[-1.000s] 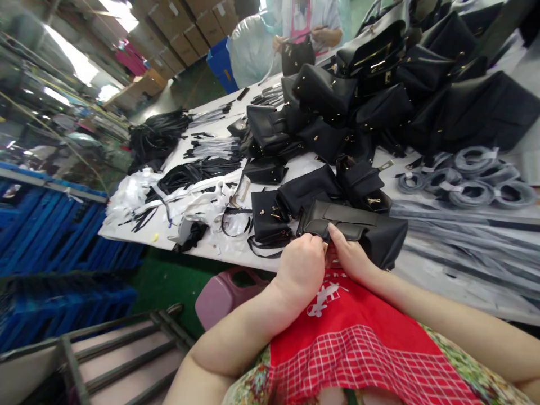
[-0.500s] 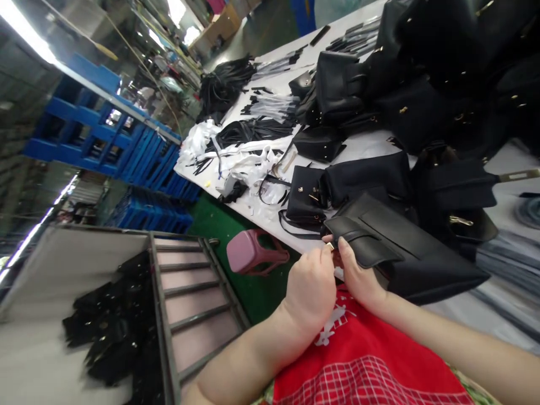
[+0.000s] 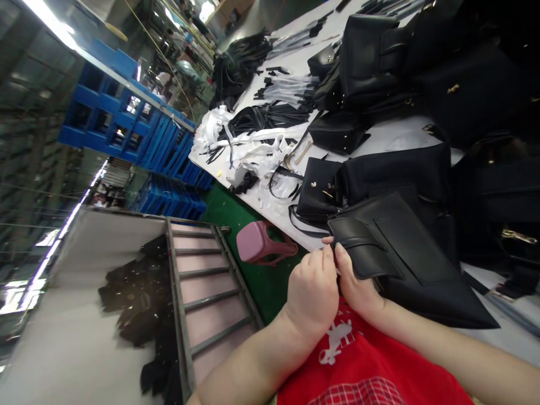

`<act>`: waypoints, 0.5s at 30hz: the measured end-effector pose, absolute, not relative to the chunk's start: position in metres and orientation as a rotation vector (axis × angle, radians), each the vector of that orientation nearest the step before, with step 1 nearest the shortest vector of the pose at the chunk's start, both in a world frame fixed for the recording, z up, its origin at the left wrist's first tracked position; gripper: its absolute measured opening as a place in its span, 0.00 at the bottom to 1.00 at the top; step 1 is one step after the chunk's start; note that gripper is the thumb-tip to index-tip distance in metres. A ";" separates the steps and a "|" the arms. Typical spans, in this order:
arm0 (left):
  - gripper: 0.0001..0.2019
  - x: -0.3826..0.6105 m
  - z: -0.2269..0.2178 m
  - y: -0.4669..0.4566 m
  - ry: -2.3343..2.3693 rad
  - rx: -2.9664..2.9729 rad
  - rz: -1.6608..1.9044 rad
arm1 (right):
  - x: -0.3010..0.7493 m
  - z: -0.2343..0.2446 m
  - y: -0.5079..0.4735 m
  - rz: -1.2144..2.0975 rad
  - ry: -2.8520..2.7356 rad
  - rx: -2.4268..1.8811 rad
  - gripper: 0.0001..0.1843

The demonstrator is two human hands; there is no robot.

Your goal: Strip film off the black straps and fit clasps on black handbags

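Note:
A black leather handbag [image 3: 413,259] lies at the near edge of the white table [image 3: 392,138], its flap turned toward me. My left hand [image 3: 312,292] is curled closed, its fingertips pinched at the flap's near corner. My right hand [image 3: 356,284] grips the same flap edge from below, thumb on top of the leather. Both hands touch each other over my red apron [image 3: 363,365]. What the left fingertips pinch is too small to name.
More black bags [image 3: 422,73] pile across the table's far side. A small black bag [image 3: 314,191], white scraps [image 3: 248,149] and black straps [image 3: 240,56] lie to the left. A pink stool [image 3: 261,242], a metal cart [image 3: 185,292] with dark pieces and blue crates [image 3: 139,135] stand on the floor.
The view has swung left and down, bringing the cart and crates into sight. Both hands stay at the bag's flap, fingers now pressed closer together.

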State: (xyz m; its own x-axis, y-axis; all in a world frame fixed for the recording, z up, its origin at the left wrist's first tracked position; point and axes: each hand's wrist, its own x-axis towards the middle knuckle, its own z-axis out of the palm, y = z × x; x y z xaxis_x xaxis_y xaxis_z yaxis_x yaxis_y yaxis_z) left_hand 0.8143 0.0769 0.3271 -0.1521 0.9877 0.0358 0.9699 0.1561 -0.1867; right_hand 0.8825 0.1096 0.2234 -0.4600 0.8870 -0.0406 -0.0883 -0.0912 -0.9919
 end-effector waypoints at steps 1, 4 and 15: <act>0.09 0.814 0.327 0.077 -2.277 -1.939 0.168 | 0.883 0.225 0.112 1.652 -1.425 -0.921 0.25; 0.10 0.815 0.329 0.077 -2.280 -1.940 0.186 | 0.883 0.228 0.117 1.657 -1.418 -0.933 0.26; 0.12 0.814 0.328 0.076 -2.201 -1.966 0.222 | 0.880 0.228 0.115 1.663 -1.470 -0.921 0.24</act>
